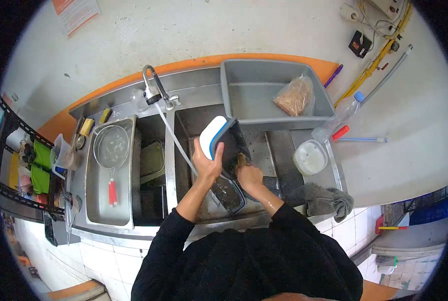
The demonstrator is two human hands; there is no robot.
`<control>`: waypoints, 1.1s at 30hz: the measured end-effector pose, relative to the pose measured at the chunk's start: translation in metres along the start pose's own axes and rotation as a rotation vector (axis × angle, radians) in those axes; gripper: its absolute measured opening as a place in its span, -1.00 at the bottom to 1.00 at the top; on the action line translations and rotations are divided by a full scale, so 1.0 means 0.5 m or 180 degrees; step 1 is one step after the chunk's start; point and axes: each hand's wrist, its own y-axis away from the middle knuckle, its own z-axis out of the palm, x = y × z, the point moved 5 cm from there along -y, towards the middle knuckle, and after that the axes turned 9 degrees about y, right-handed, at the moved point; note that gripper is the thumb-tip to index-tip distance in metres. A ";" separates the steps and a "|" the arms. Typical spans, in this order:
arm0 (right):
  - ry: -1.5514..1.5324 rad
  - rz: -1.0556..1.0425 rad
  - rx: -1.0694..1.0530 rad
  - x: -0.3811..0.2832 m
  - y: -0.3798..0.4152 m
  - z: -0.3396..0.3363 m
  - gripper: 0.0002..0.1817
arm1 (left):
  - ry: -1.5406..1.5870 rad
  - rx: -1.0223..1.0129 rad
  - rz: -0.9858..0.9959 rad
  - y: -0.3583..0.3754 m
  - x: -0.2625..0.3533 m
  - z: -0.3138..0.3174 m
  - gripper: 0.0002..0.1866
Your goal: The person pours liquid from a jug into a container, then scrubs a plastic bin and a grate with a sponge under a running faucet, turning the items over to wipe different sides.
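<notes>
Over the sink (186, 125), my left hand (207, 161) is wrapped round a thick curved white, blue and grey handle (213, 136). It appears to belong to a dark pan (232, 144) that is tilted up on its side, partly hidden by the handle and hands. My right hand (250, 178) is closed on a worn yellow-brown sponge (241, 160) against the pan's dark surface. Below my hands, a dark rectangular container (228, 194) holds wet contents I cannot make out. A white hose (171, 131) runs from the faucet (153, 93) down beside my left hand.
A grey tub (246, 103) with a plastic bag (295, 96) stands behind the sink. To the right are a tub of whitish liquid (311, 156), a bottle (340, 118) and a grey cloth (326, 199). A strainer (112, 146) rests in a steel pan (96, 200) on the left.
</notes>
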 end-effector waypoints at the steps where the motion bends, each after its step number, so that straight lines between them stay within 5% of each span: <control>1: 0.0430 -0.0026 -0.0277 0.003 -0.012 0.015 -0.61 | -0.0108 -0.0106 0.0021 0.003 0.002 0.002 -0.56; 3: 0.0859 -0.0037 -0.0535 0.015 -0.024 0.035 -0.61 | -0.0223 -0.0181 0.0243 0.010 0.006 0.005 -0.55; 9: -0.1770 -0.0332 0.0064 0.043 -0.055 0.097 -0.59 | -0.0128 -0.0058 0.0521 0.007 0.016 -0.006 -0.56; 12: -0.1449 -0.0538 0.0560 0.005 -0.011 0.018 -0.55 | -0.0101 0.0072 0.0424 -0.006 0.009 -0.013 -0.56; 14: 0.0425 -0.0141 -0.0587 -0.017 0.003 -0.003 -0.52 | -0.0117 -0.0003 0.0327 -0.001 0.015 -0.010 -0.56; 17: 0.0898 -0.0045 -0.0416 -0.014 -0.013 0.030 -0.58 | -0.0065 -0.0132 0.0224 0.004 0.020 -0.004 -0.56; 21: 0.0637 -0.0117 -0.0497 -0.018 -0.001 0.017 -0.62 | -0.0219 -0.0109 0.0292 0.004 0.016 -0.010 -0.57; 26: -0.1524 -0.0770 -0.0520 0.012 -0.003 0.060 -0.70 | 0.0212 0.0380 -0.0240 -0.006 -0.003 -0.048 -0.64; 30: -0.1142 -0.0993 0.0482 -0.027 0.026 -0.063 -0.71 | 0.0315 0.0754 -0.0295 -0.025 -0.032 -0.069 -0.58; 33: 0.0311 -0.0866 0.0997 -0.069 0.023 -0.101 -0.56 | 0.0453 0.0655 -0.0526 -0.026 -0.043 -0.059 -0.53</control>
